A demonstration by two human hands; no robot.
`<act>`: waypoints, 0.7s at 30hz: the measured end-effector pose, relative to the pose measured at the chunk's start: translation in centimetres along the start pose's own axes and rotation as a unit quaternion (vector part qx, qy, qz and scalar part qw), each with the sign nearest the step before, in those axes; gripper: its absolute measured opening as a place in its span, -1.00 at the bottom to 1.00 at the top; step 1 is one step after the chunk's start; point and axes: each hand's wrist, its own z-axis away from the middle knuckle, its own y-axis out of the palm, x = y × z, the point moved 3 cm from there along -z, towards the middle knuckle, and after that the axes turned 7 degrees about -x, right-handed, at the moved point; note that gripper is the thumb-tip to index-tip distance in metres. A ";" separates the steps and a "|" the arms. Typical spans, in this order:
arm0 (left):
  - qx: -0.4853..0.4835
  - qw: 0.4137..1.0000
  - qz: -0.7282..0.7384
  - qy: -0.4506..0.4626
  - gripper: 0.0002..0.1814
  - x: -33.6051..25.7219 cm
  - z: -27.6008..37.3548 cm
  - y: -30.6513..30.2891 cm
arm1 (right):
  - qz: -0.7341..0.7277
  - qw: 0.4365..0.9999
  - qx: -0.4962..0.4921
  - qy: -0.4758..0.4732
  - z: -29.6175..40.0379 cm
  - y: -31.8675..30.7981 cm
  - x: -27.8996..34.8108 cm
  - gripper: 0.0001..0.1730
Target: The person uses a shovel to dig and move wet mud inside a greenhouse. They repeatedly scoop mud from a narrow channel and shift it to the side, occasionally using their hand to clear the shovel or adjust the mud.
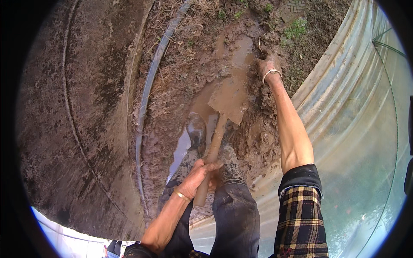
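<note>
A mud-coated shovel [228, 96] lies in view between my legs, its blade over brown water and its short handle slanting down toward me. My left hand [200, 176] is closed around that handle near its end. Stretched out ahead, my right hand [270, 64] touches the wet mud [269, 100] to the right of the puddle [242, 51]. Its fingers are partly hidden and muddy, so whether it grips anything is unclear. Both of my boots [196, 129] stand in the mud, the right one partly behind the shovel.
A grey hose or pipe [151, 74] curves along the left, with dry roots [176, 61] around it. Beyond it rises a dark, stained wall or sheet [96, 96]. Translucent plastic sheeting [351, 129] with a green cord [395, 113] bounds the right side. Small green plants [296, 28] grow ahead.
</note>
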 end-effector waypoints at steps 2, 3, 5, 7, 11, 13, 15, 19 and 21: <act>0.015 1.000 0.009 -0.001 -0.80 -0.2 -0.4 0.0 | 0.089 0.996 0.025 -0.007 -1.0 1.5 -1.5 -0.61; 0.019 1.000 0.016 -0.003 -0.80 -0.1 -0.5 -0.1 | 0.042 0.999 0.013 -0.023 -0.2 1.9 -1.7 -0.62; 0.014 1.000 0.006 -0.003 -0.80 -0.2 -0.2 -0.1 | -0.058 0.996 -0.020 -0.060 1.6 0.9 -1.4 -0.65; 0.026 1.000 0.010 0.000 -0.80 -0.5 0.4 0.2 | -0.282 0.957 -0.002 0.062 2.0 -0.5 -2.0 -0.71; 0.051 0.996 0.079 -0.004 -0.82 -0.6 2.2 -0.4 | -0.607 0.749 0.092 0.247 1.3 -5.6 0.2 -0.80; 0.051 0.995 0.091 -0.011 -0.83 -0.9 3.0 -0.1 | -0.687 0.675 0.112 0.244 -1.8 -8.8 -1.0 -0.84; 0.013 0.996 0.085 -0.013 -0.84 -1.2 4.3 0.1 | -0.799 0.563 0.093 0.192 -3.1 -11.6 -0.3 -0.83; 0.024 0.997 0.074 -0.010 -0.82 -1.0 5.3 -1.0 | -0.770 0.614 0.039 0.168 -4.5 -14.5 -0.5 -0.86; 0.027 0.992 0.118 -0.021 -0.78 -0.7 5.4 -1.8 | -0.803 0.583 0.039 0.116 -3.5 -16.6 0.5 -0.87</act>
